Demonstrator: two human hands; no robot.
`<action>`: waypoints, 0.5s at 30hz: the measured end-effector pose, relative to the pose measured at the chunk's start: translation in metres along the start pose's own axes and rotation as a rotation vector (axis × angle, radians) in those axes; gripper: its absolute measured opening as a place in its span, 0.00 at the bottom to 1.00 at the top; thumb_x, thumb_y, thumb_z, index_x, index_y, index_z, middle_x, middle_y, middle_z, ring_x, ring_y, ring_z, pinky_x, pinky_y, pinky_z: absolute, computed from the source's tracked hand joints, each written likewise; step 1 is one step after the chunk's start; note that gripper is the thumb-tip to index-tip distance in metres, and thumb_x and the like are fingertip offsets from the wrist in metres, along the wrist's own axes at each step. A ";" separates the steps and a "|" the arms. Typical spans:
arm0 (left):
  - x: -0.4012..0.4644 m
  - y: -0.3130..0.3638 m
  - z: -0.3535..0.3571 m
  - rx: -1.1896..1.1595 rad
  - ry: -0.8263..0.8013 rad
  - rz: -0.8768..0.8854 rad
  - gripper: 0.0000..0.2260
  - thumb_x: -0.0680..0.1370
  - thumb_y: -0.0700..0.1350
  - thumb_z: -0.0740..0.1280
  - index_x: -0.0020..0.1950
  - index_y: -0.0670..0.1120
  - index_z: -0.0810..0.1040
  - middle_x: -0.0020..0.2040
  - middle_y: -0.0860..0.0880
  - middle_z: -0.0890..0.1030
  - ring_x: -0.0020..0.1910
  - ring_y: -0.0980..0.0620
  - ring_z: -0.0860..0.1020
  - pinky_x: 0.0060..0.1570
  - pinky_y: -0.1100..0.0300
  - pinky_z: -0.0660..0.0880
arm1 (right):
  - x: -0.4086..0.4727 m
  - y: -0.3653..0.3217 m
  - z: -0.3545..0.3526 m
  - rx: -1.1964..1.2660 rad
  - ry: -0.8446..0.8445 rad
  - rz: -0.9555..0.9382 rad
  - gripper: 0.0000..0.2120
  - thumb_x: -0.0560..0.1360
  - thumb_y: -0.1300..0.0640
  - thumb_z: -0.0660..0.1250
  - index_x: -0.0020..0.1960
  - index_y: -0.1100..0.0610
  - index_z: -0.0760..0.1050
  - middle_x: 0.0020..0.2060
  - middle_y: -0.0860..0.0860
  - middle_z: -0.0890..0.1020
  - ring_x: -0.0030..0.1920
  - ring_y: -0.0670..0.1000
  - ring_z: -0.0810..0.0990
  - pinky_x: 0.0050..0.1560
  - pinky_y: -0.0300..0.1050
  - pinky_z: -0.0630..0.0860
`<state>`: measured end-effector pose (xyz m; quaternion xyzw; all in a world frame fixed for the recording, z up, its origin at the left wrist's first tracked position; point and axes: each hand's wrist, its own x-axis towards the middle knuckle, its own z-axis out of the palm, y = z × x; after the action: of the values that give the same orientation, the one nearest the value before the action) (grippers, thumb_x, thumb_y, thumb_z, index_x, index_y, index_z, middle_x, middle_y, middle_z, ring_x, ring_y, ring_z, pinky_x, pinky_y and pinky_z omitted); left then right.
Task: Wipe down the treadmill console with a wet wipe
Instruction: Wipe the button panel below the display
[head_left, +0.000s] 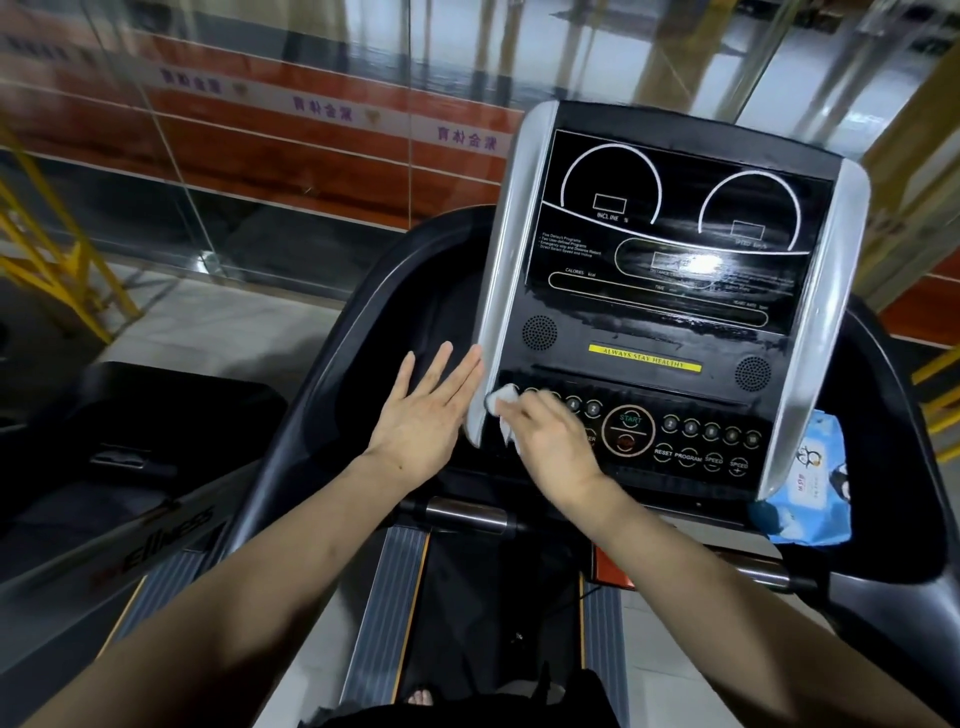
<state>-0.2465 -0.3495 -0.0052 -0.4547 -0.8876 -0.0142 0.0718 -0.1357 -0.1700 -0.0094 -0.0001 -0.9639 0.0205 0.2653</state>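
Observation:
The black treadmill console (670, 234) has silver side rails and rows of round buttons along its lower part. Its screen shows wet streaks. My right hand (550, 431) presses a crumpled white wet wipe (505, 402) against the lower left button row, beside the START button (630, 420). The hand is blurred with motion, and most of the wipe is hidden beneath it. My left hand (423, 410) is flat with fingers spread, just left of the console's left silver rail (498, 291), its fingertips near the rail's edge.
A blue wet-wipe pack (810, 493) lies in the tray right of the console. The black handlebar frame (332, 364) curves round both sides. Below is the treadmill belt (493, 597). Glass panels and yellow railings stand beyond.

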 end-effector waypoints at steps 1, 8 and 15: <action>0.000 0.000 0.000 -0.002 -0.006 -0.002 0.39 0.85 0.44 0.57 0.81 0.50 0.28 0.83 0.54 0.29 0.83 0.46 0.32 0.81 0.37 0.39 | -0.012 -0.003 0.003 0.010 -0.015 -0.057 0.14 0.73 0.66 0.66 0.56 0.58 0.83 0.40 0.52 0.77 0.41 0.56 0.75 0.40 0.52 0.79; -0.002 0.004 -0.007 -0.034 -0.037 -0.021 0.36 0.86 0.46 0.54 0.82 0.50 0.29 0.82 0.55 0.27 0.83 0.46 0.32 0.81 0.37 0.38 | 0.002 0.021 -0.006 -0.017 -0.029 0.023 0.20 0.69 0.68 0.72 0.59 0.58 0.83 0.43 0.54 0.77 0.44 0.58 0.76 0.39 0.52 0.79; -0.003 0.010 -0.008 -0.092 0.013 -0.030 0.35 0.85 0.47 0.56 0.85 0.49 0.36 0.84 0.55 0.32 0.84 0.46 0.37 0.82 0.38 0.40 | -0.028 0.008 -0.005 0.124 -0.028 0.162 0.15 0.74 0.70 0.71 0.57 0.57 0.85 0.42 0.54 0.79 0.42 0.57 0.78 0.46 0.48 0.79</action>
<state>-0.2356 -0.3471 0.0019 -0.4441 -0.8922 -0.0592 0.0565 -0.1088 -0.1625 -0.0200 -0.0611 -0.9613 0.1013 0.2488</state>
